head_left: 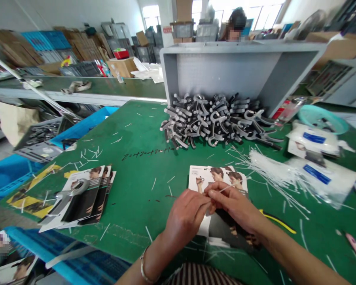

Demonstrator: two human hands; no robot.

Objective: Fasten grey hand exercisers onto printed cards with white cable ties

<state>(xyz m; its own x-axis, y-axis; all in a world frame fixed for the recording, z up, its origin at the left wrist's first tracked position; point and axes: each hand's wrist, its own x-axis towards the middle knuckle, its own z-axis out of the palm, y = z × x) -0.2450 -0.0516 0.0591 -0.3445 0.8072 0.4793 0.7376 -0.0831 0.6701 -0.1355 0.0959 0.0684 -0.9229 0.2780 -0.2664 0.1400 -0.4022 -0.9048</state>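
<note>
My left hand [188, 211] and my right hand [235, 204] meet over a stack of printed product cards [197, 176], both with fingertips pinched. A thin white cable tie [228, 187] sticks out from the fingers of my right hand. Whatever the left fingertips pinch is hidden. Just right of my right wrist, yellow-handled pliers [280, 221] lie on the green table [136, 190]. On the left, more cards [91, 198] lie fanned out, with a grey and black hand grip [72, 192] on top.
A grey bin [222, 73] on its side spills a heap of hand grips [213, 118]. Loose cable ties [269, 170] lie at right near plastic bags [323, 178] and a turquoise basin [322, 118]. Blue crates [86, 126] stand off the left edge. A person [235, 23] is behind the bin.
</note>
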